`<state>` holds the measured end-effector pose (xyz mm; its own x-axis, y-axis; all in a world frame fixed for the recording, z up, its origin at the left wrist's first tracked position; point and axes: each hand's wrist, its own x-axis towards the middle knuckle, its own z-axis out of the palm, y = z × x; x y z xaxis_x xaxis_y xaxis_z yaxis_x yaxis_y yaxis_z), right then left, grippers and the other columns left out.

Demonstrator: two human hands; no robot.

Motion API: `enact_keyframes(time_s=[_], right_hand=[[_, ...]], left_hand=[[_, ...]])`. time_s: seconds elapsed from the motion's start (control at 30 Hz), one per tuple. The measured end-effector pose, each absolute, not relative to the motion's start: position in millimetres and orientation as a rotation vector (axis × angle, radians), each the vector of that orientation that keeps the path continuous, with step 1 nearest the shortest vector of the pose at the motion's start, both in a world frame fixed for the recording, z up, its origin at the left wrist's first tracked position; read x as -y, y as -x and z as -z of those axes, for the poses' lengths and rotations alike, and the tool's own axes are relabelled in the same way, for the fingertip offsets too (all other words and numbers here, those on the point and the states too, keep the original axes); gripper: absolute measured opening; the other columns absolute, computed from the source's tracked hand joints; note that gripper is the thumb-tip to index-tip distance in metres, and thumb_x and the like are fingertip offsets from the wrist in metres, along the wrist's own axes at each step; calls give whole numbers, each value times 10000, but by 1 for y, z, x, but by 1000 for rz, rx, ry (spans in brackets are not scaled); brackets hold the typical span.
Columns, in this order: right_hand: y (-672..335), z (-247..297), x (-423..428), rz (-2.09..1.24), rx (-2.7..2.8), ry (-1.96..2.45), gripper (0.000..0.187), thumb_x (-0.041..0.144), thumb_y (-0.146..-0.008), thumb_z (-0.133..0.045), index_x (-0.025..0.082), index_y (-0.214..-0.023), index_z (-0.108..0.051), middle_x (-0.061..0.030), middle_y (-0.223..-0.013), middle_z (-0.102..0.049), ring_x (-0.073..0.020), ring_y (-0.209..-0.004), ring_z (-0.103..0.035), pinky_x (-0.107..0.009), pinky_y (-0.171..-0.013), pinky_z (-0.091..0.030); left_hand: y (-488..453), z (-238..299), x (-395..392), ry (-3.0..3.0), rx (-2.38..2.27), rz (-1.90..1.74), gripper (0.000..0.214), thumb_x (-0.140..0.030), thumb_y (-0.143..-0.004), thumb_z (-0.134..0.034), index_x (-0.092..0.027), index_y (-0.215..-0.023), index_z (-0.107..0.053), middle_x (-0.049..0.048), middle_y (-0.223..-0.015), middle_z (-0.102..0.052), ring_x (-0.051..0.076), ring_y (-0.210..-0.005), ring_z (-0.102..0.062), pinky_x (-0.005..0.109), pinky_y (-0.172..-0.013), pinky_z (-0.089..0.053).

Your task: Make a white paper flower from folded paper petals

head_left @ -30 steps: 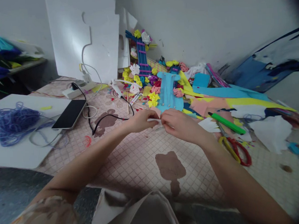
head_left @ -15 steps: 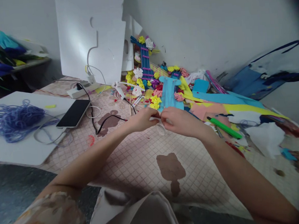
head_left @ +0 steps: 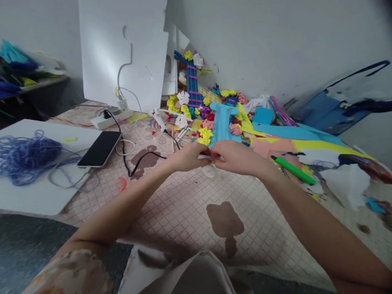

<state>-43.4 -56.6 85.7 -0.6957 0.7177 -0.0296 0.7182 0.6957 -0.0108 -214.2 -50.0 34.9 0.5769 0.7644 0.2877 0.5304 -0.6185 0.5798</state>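
Note:
My left hand (head_left: 188,157) and my right hand (head_left: 235,157) meet above the pink checked tablecloth (head_left: 173,211). Both pinch a small white strip of paper (head_left: 206,157) between their fingertips; a bit of it hangs below at the strip's loose end (head_left: 210,170). Just beyond the hands lies a light blue foam guitar shape (head_left: 223,122) among small yellow, pink and white paper flowers (head_left: 204,135). A green marker (head_left: 293,169) lies to the right of my right wrist.
A black phone (head_left: 99,149) with a cable lies left of the hands, beside a white board (head_left: 34,194) carrying tangled purple yarn (head_left: 20,157). White foam sheets (head_left: 125,49) lean on the wall. Coloured foam scraps (head_left: 317,147) and a blue bag (head_left: 340,103) crowd the right.
The view has drifted slightly, so everything sits a little further right and higher. Both hands stay pinched on the white strip, with their fingertips a little closer together.

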Motion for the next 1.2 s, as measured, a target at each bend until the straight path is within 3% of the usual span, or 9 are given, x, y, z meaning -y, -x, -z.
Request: enact_keyframes(time_s=[0.2, 0.47, 0.6, 0.9, 1.03, 1.2], right_hand=[[49, -90, 59, -31, -2787, -1253, 150, 231, -788, -489, 175, -694, -590, -49, -733, -645, -150, -638, -527, -261, -514, -255], [53, -83, 59, -174, -2806, -1293, 127, 185, -762, -502, 177, -684, -602, -77, -698, -646, -178, -599, -545, -297, -487, -208], [51, -79, 57, -62, -2886, -1283, 112, 165, -762, -498, 180, -688, -580, -54, -698, -632, -168, -615, -539, -289, -504, -256], [20, -57, 42, 831, -3342, -1587, 164, 318, -862, -492, 186, -897, -582, -53, -895, -633, -174, -839, -588, -311, -732, -465], [13, -33, 41, 1419, -3208, -1756, 295, 449, -858, -505, 200, -1005, -561, -65, -1001, -633, -184, -948, -585, -312, -757, -486], [16, -9, 45, 1974, -2919, -1771, 355, 478, -778, -603, 210, -1008, -568, -38, -955, -628, -172, -855, -605, -331, -746, -514]], left_hand=[[213, -35, 52, -2332, -969, -720, 128, -219, -707, -625, -128, -790, -660, -5, -705, -647, 94, -618, -537, 200, -580, -377], [204, -28, 55, -2283, -1169, -787, 164, -107, -680, -539, -112, -766, -679, 36, -718, -666, 134, -664, -571, 231, -604, -399], [208, -26, 50, -2232, -1152, -784, 133, -127, -682, -558, -127, -742, -677, 7, -647, -641, 115, -617, -558, 217, -580, -399], [219, -27, 43, -1759, -964, -762, 115, -212, -737, -590, -107, -725, -634, -18, -541, -563, 61, -479, -498, 168, -461, -377], [216, -29, 46, -1662, -949, -755, 112, -205, -743, -594, -109, -686, -603, -30, -523, -545, 46, -459, -469, 162, -454, -365], [213, -27, 47, -1630, -970, -744, 131, -222, -746, -611, -104, -690, -604, -27, -531, -551, 43, -467, -470, 159, -457, -357]])
